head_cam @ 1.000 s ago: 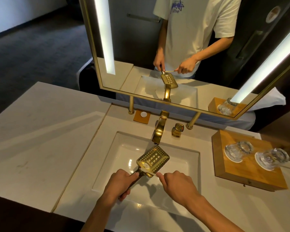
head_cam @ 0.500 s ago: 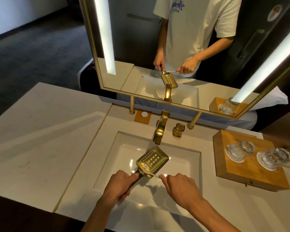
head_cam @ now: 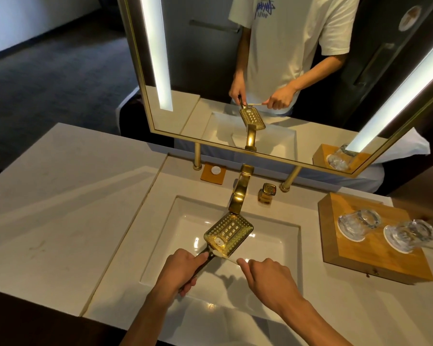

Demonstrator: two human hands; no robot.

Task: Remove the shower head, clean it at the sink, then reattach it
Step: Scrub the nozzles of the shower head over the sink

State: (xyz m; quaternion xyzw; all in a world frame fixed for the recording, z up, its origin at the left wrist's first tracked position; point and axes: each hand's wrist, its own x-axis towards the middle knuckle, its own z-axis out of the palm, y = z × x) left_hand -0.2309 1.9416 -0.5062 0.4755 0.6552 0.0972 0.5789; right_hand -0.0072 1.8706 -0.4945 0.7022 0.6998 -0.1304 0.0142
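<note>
a: over the near half of the basin, from my remote feed: left hand [head_cam: 178,268] is curled round the dark handle of the shower head [head_cam: 229,233], thumb laid along it. right hand [head_cam: 268,277] pinches the pale shaft of a small brush [head_cam: 224,254], fingers folded round it.

b: where is the head itself?

a: held in the air above the sink [head_cam: 160,226], spray face turned up toward me, far corner just under the spout of the gold tap [head_cam: 239,196]. i see no water running.

b: change against the last two entries?

a: a second ago the right fingertips sat at the head's near edge and no brush tip showed. half a second ago the pale tip lay on the near edge. now the bristle end lies at the neck, where face meets handle, and the head looks to be tilted a little more toward the tap. left grip is unchanged.

b: meaning?

a: my reading: scrubbing is under way, working the near edge first. most of the nozzle grid looks untouched; rinse and reattach are not yet done.

b: further back?

a: tap knob [head_cam: 268,192], wooden tray [head_cam: 375,248] with two upturned glasses [head_cam: 359,224] at right. mirror [head_cam: 210,71] repeats both grips and confirms the brush.
</note>
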